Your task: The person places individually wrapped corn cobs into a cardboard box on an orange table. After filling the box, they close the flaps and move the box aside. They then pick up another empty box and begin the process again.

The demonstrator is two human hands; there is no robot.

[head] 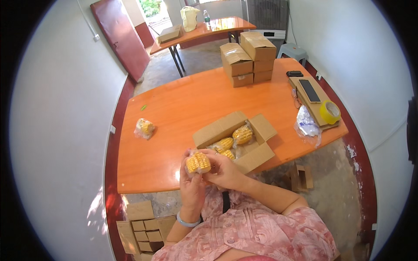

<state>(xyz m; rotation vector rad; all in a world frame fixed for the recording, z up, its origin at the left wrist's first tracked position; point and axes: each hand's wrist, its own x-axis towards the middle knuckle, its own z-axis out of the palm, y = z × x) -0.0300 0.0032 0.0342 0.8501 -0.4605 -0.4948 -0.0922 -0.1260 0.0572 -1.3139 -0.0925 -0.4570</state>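
Observation:
Between both hands is a piece of corn on the cob in clear plastic wrap point(198, 162), held above the table's near edge. My left hand point(192, 187) grips it from the left and below, a bangle on the wrist. My right hand point(225, 169) holds its right side, fingers partly behind it. Just beyond, an open cardboard box point(217, 129) contains several wrapped corn pieces, one of them point(242, 134) near the far right corner. Another wrapped corn piece point(144, 128) lies alone on the orange table point(169, 107) at the left.
Closed cardboard boxes point(243, 70) are stacked at the far side. On the right, flat cardboard point(305, 94) bears a phone point(309, 91) and yellow tape roll point(330, 112), beside a crumpled plastic bag point(307, 122) and glasses point(296, 99). A divided carton point(140, 211) stands on the floor, lower left.

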